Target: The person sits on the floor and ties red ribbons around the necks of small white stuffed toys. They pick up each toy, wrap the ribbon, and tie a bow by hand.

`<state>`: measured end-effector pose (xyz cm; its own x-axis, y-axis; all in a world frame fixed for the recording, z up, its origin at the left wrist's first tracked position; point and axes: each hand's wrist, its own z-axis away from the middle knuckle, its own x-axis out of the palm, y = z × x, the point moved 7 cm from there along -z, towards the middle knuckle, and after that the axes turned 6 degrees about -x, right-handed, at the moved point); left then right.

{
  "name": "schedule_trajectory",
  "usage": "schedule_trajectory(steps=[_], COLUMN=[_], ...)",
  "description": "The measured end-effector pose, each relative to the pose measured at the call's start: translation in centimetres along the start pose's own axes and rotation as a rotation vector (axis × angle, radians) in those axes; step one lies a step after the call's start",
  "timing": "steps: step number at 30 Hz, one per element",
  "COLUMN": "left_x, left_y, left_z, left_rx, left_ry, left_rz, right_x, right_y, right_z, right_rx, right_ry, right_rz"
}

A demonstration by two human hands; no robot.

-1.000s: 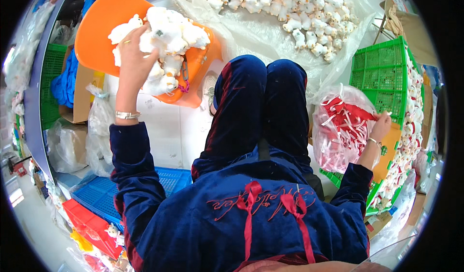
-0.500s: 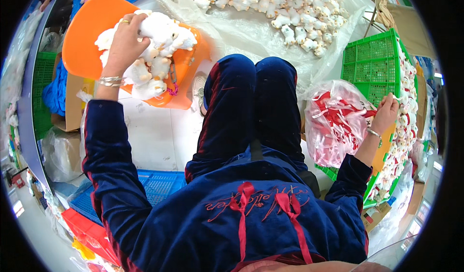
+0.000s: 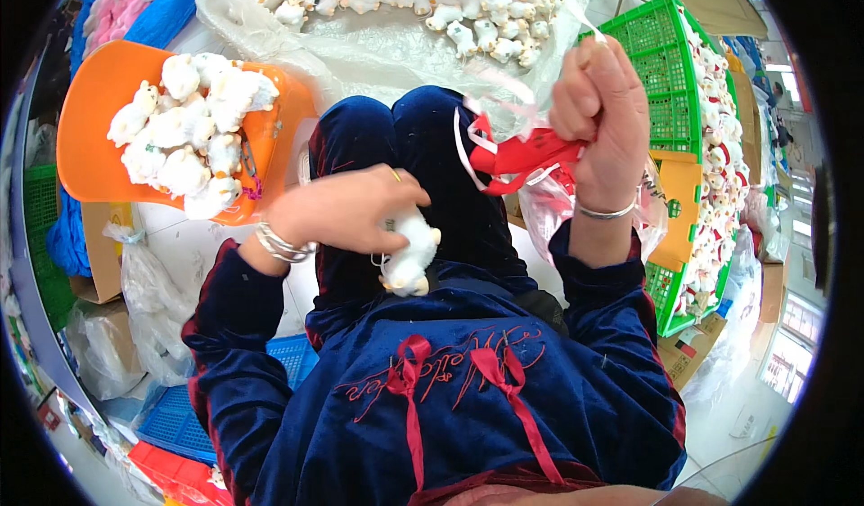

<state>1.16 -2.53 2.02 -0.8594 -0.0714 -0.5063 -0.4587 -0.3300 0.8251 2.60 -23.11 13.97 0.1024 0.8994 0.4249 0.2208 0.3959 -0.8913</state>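
A small white plush toy (image 3: 413, 252) hangs over my lap, gripped by my left hand (image 3: 355, 207) with the fingers over its top. Raised to the right of my knees, my right hand (image 3: 601, 92) is closed on a red cloth piece with white ribbons (image 3: 526, 157). One ribbon end sticks up above the fist; others dangle to the left. Behind the right wrist lies a clear plastic bag (image 3: 650, 223) with more red and white pieces. More white plush toys (image 3: 187, 128) are heaped on the orange chair (image 3: 90, 101) to my left, beside a dark tool with a purple tie.
Ahead, a plastic sheet (image 3: 243, 34) bears a big pile of white plush toys (image 3: 481, 11). Green crates (image 3: 657, 65) on the right stand by rows of toys with red pieces (image 3: 720, 164). A blue crate (image 3: 180, 425) and red crate (image 3: 171, 470) sit at lower left.
My left hand has come from the chair to my lap with a plush toy. My right hand has lifted the red cloth piece from the bag, up and inward. The view has shifted right.
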Motion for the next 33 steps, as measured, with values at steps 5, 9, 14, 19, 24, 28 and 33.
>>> schedule_trajectory(steps=[5, 9, 14, 19, 24, 28, 33], left_x=[-5.9, -2.7, -1.5, -1.1, -1.8, -2.3, -1.1], left_y=[1.0, 0.7, -4.1, -5.4, -5.0, -3.2, -1.8], left_z=[2.3, 0.2, 1.7, 2.7, 3.1, 2.7, 1.1], left_rx=[0.020, 0.036, -0.161, -0.332, -0.293, -0.326, -0.420], left_ry=[0.370, 0.513, 0.692, 0.742, 0.907, 0.903, 0.699], left_rz=[0.261, 0.657, 0.777, 0.650, 0.429, 0.195, -0.183], right_x=[5.6, 8.8, 3.3, -3.2, -0.2, -2.2, -3.5], right_y=[3.0, 7.4, 7.6, 9.9, 10.9, 12.1, 12.2], right_z=[0.1, -0.4, -1.8, 2.1, 6.4, 6.8, 6.9], right_rx=[0.079, 0.183, 0.080, 0.254, -0.164, -0.045, 0.154], right_ry=[-0.089, -0.222, -0.175, -0.284, -0.591, -0.484, -0.382], right_rz=[-0.285, -0.276, 0.444, 0.725, 1.202, 1.119, 1.032])
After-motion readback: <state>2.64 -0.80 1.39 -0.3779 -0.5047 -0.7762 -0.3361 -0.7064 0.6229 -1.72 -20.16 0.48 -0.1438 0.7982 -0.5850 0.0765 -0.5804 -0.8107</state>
